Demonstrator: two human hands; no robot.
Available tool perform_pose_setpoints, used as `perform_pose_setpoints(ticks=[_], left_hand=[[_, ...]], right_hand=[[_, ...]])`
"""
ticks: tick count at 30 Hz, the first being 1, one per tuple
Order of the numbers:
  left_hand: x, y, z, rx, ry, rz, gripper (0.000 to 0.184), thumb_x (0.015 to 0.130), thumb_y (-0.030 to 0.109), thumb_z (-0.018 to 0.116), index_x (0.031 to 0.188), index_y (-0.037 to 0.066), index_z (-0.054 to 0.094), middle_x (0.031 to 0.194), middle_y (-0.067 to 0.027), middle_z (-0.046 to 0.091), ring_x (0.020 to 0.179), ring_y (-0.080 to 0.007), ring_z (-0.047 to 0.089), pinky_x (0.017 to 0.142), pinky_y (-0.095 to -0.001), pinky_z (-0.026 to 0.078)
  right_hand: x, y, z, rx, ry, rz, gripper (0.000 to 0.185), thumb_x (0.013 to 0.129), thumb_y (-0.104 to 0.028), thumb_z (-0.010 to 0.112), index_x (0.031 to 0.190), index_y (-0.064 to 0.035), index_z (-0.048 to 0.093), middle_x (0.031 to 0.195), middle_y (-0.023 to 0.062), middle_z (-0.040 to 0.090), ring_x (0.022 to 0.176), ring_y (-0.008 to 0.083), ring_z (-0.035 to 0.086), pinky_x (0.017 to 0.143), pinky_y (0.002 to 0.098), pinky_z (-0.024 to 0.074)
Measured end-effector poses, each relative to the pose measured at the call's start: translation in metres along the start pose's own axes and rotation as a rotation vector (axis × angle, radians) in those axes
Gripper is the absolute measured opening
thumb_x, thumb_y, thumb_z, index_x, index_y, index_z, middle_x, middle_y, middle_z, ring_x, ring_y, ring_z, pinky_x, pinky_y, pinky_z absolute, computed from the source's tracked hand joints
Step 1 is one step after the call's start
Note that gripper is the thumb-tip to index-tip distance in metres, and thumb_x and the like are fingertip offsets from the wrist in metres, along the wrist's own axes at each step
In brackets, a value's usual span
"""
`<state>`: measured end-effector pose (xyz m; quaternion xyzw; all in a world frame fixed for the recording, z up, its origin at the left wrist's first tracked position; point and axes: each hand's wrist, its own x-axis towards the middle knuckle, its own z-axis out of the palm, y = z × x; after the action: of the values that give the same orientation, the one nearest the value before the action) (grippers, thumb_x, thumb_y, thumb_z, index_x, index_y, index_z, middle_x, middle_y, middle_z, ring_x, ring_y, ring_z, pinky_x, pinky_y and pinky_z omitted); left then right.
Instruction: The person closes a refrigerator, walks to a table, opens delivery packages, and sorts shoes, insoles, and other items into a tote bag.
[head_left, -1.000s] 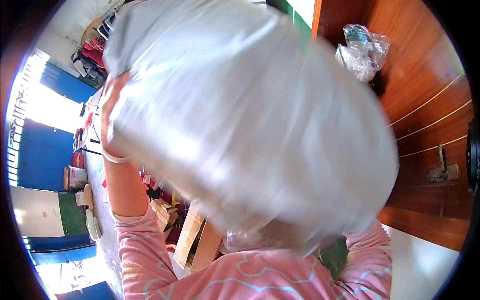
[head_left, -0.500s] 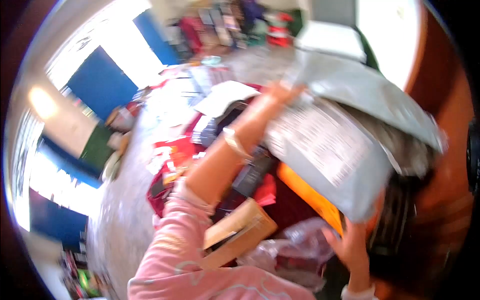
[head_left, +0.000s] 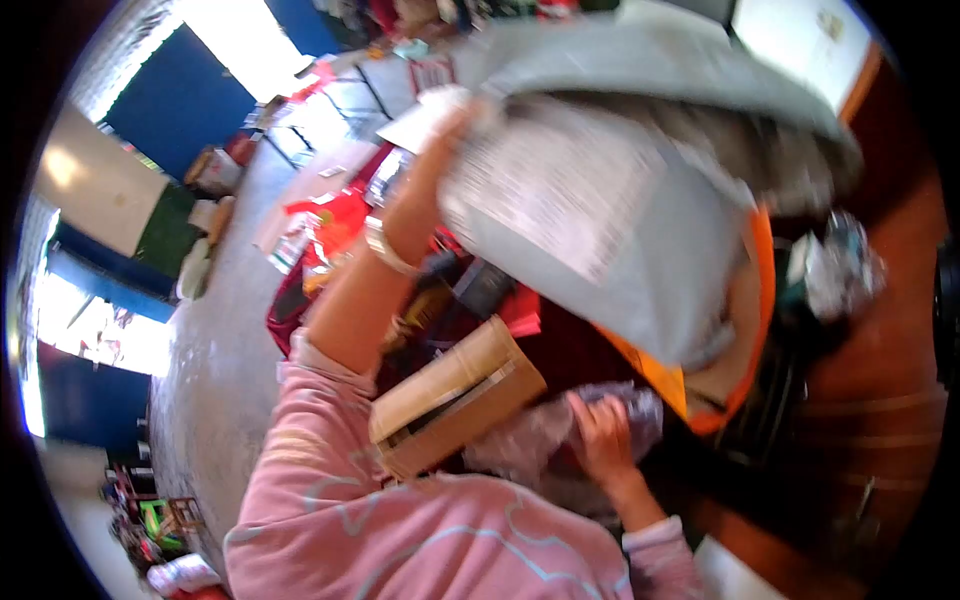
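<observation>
My left hand (head_left: pixel 462 125), blurred, is closed on the upper left edge of a large grey plastic mailing bag (head_left: pixel 690 290). A white printed label (head_left: pixel 565 190) covers much of the bag's near face, and its mouth gapes at the top. Lower down, my right hand (head_left: pixel 604 432) has its fingers curled onto a crumpled clear plastic bag (head_left: pixel 520 440). Left of that plastic lies a brown cardboard box (head_left: pixel 455 400) with a gap along its side. An orange-edged envelope or bag (head_left: pixel 755 320) shows behind and under the grey one.
Red packets (head_left: pixel 340 225) and a dark box (head_left: pixel 484 288) lie on dark red cloth beyond the cardboard box. Crumpled clear plastic (head_left: pixel 845 270) sits at the right. Boxes (head_left: pixel 215 172) stand along the far left wall, near blue doors (head_left: pixel 180 100).
The grey bag has shifted left and up with my left hand. My right hand has left the bag's lower corner and moved left onto the clear plastic. The view has turned too.
</observation>
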<state>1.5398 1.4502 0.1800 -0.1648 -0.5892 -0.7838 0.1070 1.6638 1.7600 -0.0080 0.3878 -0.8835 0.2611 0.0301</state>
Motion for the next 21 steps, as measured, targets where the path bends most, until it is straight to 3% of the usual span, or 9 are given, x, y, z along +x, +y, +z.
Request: perform_pose_setpoints(ticks=[1,3,5,6,8,10,12,14,21], left_hand=[[-0.002,0.003,0.000,-0.052,0.163,-0.039,0.043,0.094,0.033,0.041,0.122,0.001,0.047,0.116,-0.0144,0.056,0.106,-0.0210,0.056,0.093,-0.0340,0.044],[-0.004,0.012,-0.008,0.052,0.193,0.070,0.040,0.092,0.029,0.045,0.118,0.000,0.048,0.105,-0.0144,0.061,0.091,-0.0223,0.063,0.081,-0.0325,0.053],[0.013,0.000,-0.065,-0.196,0.230,-0.018,0.044,0.088,0.029,0.051,0.116,-0.004,0.048,0.104,-0.0167,0.061,0.090,-0.0221,0.064,0.079,-0.0332,0.054],[0.002,0.009,-0.053,-0.121,0.174,0.143,0.044,0.087,0.028,0.052,0.117,-0.004,0.048,0.105,-0.0178,0.061,0.090,-0.0228,0.064,0.080,-0.0344,0.054],[-0.006,0.016,-0.074,-0.318,-0.093,0.083,0.043,0.089,0.027,0.047,0.120,-0.004,0.045,0.112,-0.0179,0.058,0.096,-0.0244,0.062,0.084,-0.0366,0.052],[-0.005,0.024,-0.075,-0.134,0.116,0.108,0.044,0.090,0.026,0.044,0.122,-0.004,0.044,0.116,-0.0182,0.056,0.102,-0.0264,0.059,0.089,-0.0404,0.049],[-0.018,0.030,-0.087,-0.450,-0.141,0.052,0.043,0.090,0.024,0.043,0.123,-0.003,0.045,0.119,-0.0185,0.054,0.107,-0.0285,0.056,0.096,-0.0447,0.043],[-0.030,0.032,-0.085,-0.384,-0.053,0.081,0.049,0.090,0.030,0.041,0.127,-0.001,0.042,0.124,-0.0177,0.051,0.111,-0.0295,0.052,0.099,-0.0442,0.040],[-0.060,0.035,-0.077,-0.433,-0.309,0.069,0.051,0.092,0.033,0.038,0.132,0.001,0.038,0.130,-0.0169,0.046,0.117,-0.0310,0.048,0.100,-0.0433,0.038]], right_hand=[[0.005,-0.010,-0.014,0.050,0.044,0.036,0.038,0.067,-0.007,0.061,0.105,-0.0049,0.059,0.078,0.0105,0.056,0.082,0.0285,0.054,0.091,0.0442,0.0383],[0.009,-0.013,-0.024,0.131,0.123,0.128,0.022,0.064,-0.003,0.059,0.086,-0.0026,0.061,0.076,0.0126,0.055,0.077,0.0318,0.053,0.077,0.0398,0.0433],[0.006,-0.016,-0.044,0.310,0.210,0.230,0.018,0.066,-0.002,0.057,0.084,-0.0015,0.061,0.075,0.0124,0.057,0.073,0.0305,0.056,0.069,0.0365,0.0457],[0.004,-0.016,-0.048,0.458,0.281,0.301,0.020,0.066,0.000,0.054,0.085,-0.0005,0.061,0.076,0.0124,0.058,0.073,0.0299,0.057,0.068,0.0350,0.0466],[0.000,-0.017,-0.057,0.805,0.434,0.471,0.020,0.069,0.004,0.048,0.085,0.0009,0.061,0.077,0.0090,0.061,0.071,0.0238,0.061,0.066,0.0300,0.0481],[-0.010,-0.010,-0.080,0.778,0.490,0.607,0.018,0.077,-0.005,0.055,0.093,-0.0005,0.059,0.092,0.0083,0.061,0.083,0.0178,0.059,0.075,0.0302,0.0481],[-0.026,0.012,-0.087,0.733,0.639,0.759,0.019,0.080,-0.009,0.054,0.098,-0.0019,0.059,0.098,0.0093,0.060,0.088,0.0183,0.058,0.079,0.0312,0.0478],[-0.025,0.019,-0.124,0.883,0.843,0.833,0.019,0.082,-0.010,0.053,0.099,-0.0026,0.058,0.099,0.0096,0.060,0.090,0.0188,0.058,0.080,0.0320,0.0479],[0.039,0.016,-0.264,1.466,1.282,0.481,0.020,0.087,-0.013,0.050,0.104,-0.0052,0.058,0.104,0.0107,0.059,0.095,0.0203,0.058,0.085,0.0348,0.0481]])
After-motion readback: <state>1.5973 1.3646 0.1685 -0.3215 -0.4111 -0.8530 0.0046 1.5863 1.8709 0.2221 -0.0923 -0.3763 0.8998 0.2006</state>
